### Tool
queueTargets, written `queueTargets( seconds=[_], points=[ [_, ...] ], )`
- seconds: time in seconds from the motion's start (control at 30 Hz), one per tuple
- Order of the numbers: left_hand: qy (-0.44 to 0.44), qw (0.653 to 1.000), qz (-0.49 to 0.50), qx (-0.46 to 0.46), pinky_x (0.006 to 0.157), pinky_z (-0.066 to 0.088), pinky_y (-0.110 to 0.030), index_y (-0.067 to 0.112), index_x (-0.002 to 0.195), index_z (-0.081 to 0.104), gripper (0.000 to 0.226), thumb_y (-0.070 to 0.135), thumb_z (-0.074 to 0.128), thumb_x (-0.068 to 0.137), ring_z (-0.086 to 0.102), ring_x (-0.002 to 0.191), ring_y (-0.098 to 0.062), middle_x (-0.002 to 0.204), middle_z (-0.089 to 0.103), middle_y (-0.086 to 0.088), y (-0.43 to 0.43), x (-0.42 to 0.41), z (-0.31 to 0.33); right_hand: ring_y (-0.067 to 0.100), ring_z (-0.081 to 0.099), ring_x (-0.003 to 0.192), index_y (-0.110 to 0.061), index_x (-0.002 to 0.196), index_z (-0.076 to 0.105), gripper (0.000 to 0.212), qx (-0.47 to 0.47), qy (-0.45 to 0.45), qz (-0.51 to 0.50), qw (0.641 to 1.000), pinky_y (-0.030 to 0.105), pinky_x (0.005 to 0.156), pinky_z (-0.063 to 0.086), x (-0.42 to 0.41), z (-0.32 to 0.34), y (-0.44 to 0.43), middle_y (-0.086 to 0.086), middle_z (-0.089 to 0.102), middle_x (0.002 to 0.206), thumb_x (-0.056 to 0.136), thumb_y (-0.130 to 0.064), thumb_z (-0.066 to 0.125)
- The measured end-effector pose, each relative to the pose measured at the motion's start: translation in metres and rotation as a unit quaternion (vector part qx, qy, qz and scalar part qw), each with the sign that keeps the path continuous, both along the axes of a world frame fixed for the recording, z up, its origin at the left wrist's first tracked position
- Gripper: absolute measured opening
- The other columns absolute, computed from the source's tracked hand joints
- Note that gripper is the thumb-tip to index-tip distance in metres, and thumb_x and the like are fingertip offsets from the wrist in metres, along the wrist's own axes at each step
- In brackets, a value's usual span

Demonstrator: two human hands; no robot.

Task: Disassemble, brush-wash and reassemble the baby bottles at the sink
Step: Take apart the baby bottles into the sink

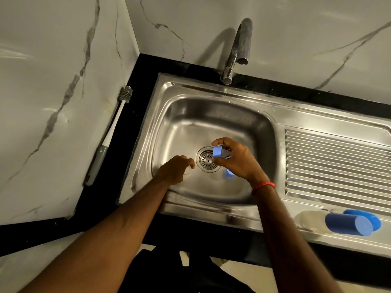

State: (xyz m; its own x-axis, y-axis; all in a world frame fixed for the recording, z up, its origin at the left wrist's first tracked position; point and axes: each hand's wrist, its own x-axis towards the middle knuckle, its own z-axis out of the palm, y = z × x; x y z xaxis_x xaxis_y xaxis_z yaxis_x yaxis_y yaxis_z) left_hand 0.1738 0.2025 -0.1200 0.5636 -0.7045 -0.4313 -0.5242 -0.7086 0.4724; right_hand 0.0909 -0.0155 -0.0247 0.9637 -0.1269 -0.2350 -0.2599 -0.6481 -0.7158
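My right hand grips a small blue bottle ring with a clear part behind it, held over the sink drain. My left hand reaches into the basin left of the drain, fingers curled down over a small clear piece; whether they touch it is unclear. Another blue part lies on the basin floor under my right hand. On the drainboard's front edge a milky bottle lies on its side with a blue cap, a second blue piece behind it.
A bottle brush with a white and grey handle leans on the black counter against the left marble wall. The tap stands at the back of the steel sink, no water running. The ribbed drainboard stretches right.
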Motion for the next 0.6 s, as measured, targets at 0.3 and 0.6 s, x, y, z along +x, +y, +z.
queueTargets(
  seconds=[0.3, 0.6],
  points=[
    [0.027, 0.998, 0.000, 0.050, 0.082, 0.045, -0.033, 0.019, 0.121, 0.056, 0.059, 0.004, 0.081, 0.069, 0.056, 0.110, -0.029, 0.121, 0.056, -0.007, -0.001, 0.002, -0.010, 0.011, 0.058, 0.093, -0.018, 0.127, 0.062, 0.049, -0.003, 0.011, -0.017, 1.000, -0.005, 0.067, 0.038, -0.001, -0.003, 0.000, -0.004, 0.062, 0.108, 0.082, -0.022, 0.082],
    [0.048, 0.994, -0.020, 0.099, 0.096, 0.050, -0.042, 0.027, 0.130, 0.052, 0.081, 0.041, 0.092, 0.061, 0.054, 0.119, -0.025, 0.131, 0.056, -0.005, -0.003, 0.012, -0.002, 0.013, 0.062, 0.098, -0.025, 0.125, 0.056, 0.052, 0.001, 0.013, -0.004, 1.000, 0.001, 0.071, 0.040, 0.004, -0.006, 0.003, 0.002, 0.066, 0.121, 0.081, -0.026, 0.083]
  ],
)
